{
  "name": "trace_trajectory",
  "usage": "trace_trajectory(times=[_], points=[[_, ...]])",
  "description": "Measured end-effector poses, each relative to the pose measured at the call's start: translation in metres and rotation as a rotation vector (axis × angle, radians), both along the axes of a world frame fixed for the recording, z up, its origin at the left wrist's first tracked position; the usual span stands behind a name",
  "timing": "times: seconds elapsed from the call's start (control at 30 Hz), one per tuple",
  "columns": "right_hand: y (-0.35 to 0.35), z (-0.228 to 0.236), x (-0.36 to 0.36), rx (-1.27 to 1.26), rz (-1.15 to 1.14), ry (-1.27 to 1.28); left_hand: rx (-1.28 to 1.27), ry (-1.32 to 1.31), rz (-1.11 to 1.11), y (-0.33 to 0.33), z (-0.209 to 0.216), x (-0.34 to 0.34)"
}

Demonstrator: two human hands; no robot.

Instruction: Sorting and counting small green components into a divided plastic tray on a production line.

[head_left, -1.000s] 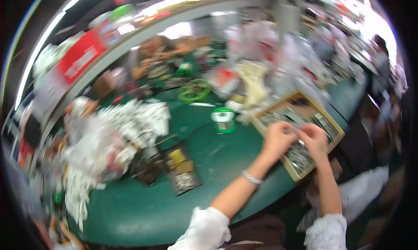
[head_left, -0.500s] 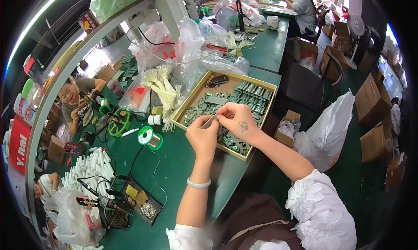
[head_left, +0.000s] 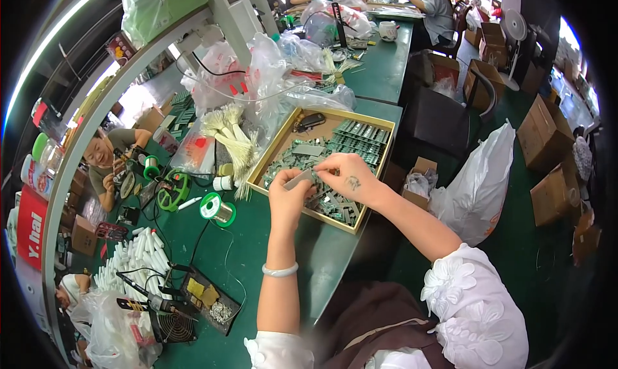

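My left hand (head_left: 290, 195) grips a thin grey circuit board strip (head_left: 298, 178) between thumb and fingers. My right hand (head_left: 351, 177) is closed in a pinch at the strip's right end; its fingertips partly hide what they hold. Both hands are over the near side of a shallow yellow-rimmed box (head_left: 331, 221). Loose small circuit boards (head_left: 340, 205) lie heaped in the box, and green board panels (head_left: 362, 140) stand in rows at its far right. A black key fob (head_left: 311, 121) sits in the far left corner.
Left of the box are a bundle of pale wires (head_left: 226, 136), a solder spool (head_left: 217, 209), a soldering iron (head_left: 151, 293) and white tubes (head_left: 138, 256). A co-worker (head_left: 106, 160) sits across the bench. A white bag (head_left: 476, 182) and chair (head_left: 441, 121) stand at right.
The whole view has shifted slightly. The strip in my left hand has turned so more of its flat face shows; my right fingertips are still at its end.
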State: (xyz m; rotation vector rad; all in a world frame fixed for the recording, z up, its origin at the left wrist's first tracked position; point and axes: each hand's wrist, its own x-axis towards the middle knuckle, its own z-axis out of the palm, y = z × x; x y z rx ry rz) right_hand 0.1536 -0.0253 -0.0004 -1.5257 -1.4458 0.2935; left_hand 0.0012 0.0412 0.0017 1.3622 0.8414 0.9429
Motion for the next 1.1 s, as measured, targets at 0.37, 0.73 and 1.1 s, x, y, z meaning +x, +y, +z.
trace_trajectory(times=[0.37,0.73,1.1], points=[[-0.002,0.007,-0.015,0.010,0.025,0.282,0.242,0.161,0.107,-0.007,-0.003,0.005],[0.000,-0.002,-0.009,0.068,0.009,0.208,0.147,0.158,-0.002,-0.012,0.008,0.006],[-0.003,0.001,-0.005,0.123,0.002,0.168,0.342,0.243,-0.007,0.000,-0.007,0.005]])
